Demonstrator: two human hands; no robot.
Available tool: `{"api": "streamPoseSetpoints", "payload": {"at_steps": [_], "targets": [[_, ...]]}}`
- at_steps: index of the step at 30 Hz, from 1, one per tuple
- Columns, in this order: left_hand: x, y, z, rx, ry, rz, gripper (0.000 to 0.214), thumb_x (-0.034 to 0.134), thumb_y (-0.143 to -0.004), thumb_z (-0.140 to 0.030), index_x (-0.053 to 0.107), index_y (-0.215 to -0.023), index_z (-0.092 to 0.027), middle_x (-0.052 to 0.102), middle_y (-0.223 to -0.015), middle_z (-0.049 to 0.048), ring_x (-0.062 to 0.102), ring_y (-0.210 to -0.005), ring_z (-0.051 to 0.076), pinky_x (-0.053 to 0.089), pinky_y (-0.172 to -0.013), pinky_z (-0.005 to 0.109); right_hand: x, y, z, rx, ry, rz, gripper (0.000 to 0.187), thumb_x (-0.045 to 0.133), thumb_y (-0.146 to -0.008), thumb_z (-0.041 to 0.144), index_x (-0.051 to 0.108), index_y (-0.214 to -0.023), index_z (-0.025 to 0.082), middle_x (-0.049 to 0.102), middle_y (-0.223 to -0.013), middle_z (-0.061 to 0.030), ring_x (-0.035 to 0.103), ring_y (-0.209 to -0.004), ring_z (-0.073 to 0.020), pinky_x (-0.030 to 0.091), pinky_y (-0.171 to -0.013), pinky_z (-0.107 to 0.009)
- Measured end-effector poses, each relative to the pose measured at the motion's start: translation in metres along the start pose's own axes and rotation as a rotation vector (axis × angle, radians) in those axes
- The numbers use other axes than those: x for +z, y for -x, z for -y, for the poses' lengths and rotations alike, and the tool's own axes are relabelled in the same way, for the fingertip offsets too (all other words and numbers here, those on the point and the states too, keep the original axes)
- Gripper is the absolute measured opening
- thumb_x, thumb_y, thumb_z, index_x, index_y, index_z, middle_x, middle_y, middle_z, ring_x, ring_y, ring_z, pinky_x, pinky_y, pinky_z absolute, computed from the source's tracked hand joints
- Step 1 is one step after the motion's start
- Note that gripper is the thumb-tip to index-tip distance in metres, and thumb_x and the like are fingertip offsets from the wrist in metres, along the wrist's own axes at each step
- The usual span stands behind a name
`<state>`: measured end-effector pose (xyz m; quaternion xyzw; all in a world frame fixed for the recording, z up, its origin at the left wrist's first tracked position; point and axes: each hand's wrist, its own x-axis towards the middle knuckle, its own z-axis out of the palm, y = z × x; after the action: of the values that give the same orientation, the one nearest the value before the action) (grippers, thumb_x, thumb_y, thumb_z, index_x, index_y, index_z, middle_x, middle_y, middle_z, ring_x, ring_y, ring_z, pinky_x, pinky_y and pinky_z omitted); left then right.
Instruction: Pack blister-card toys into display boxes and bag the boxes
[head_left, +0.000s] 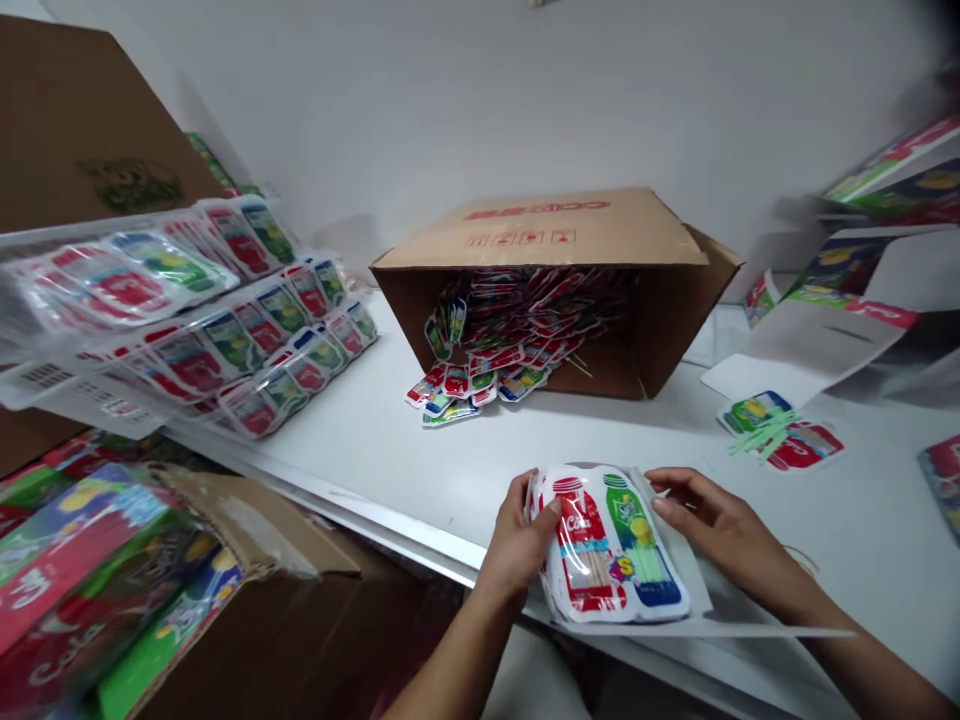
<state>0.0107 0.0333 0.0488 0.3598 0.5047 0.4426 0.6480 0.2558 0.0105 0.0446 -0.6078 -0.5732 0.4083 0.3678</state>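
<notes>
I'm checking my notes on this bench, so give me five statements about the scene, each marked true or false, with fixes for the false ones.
1. The left hand has its thumb on the front of the held packets. True.
2. The brown box opens toward the wall. False: it opens toward the person, with packets spilling out.
3. Green sticks lie on loose packets on the table. True.
4. The right hand is inside the brown box. False: it is at the right side of the held packets.
5. The rack on the left holds several rows of packets. True.
</notes>
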Motion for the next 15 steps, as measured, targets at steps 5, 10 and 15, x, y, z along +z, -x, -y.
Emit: {"api": "streamPoseSetpoints", "payload": {"at_steps": [5,10,15], "targets": [[0.007,0.005,-0.001,-0.048,0.041,-0.015,0.063,0.075,-0.071,-0.027,0.05,-0.128,-0.016,0.062,-0.128,0.0147,0.059,-0.117,0.032,0.049,-0.099,0.043,-0.01,-0.005,0.019,-0.235,0.338,0.004,0.038,0.051,-0.091,0.051,0.059,-0.119,0.027,0.062,-0.118,-0.0099,0.06,-0.102,-0.0261,0.052,-0.088,-0.043],[0.01,0.01,0.004,-0.062,0.209,-0.074,0.068,0.072,-0.072,-0.023,0.046,-0.134,-0.016,0.056,-0.138,0.0126,0.055,-0.124,0.031,0.046,-0.104,0.041,0.004,-0.031,0.072,-0.701,0.602,0.481,0.039,0.045,-0.096,0.037,0.053,-0.133,0.027,0.056,-0.134,-0.0086,0.05,-0.121,-0.026,0.039,-0.104,-0.045],[0.011,0.015,0.012,0.009,0.389,-0.101,0.051,0.058,-0.083,-0.028,0.054,-0.132,-0.015,0.056,-0.139,0.01,0.049,-0.132,0.027,0.036,-0.112,0.038,0.031,-0.043,0.097,-0.763,0.677,0.721,0.039,0.051,-0.092,0.035,0.058,-0.129,0.022,0.062,-0.124,-0.0101,0.054,-0.112,-0.0268,0.039,-0.1,-0.045]]}}
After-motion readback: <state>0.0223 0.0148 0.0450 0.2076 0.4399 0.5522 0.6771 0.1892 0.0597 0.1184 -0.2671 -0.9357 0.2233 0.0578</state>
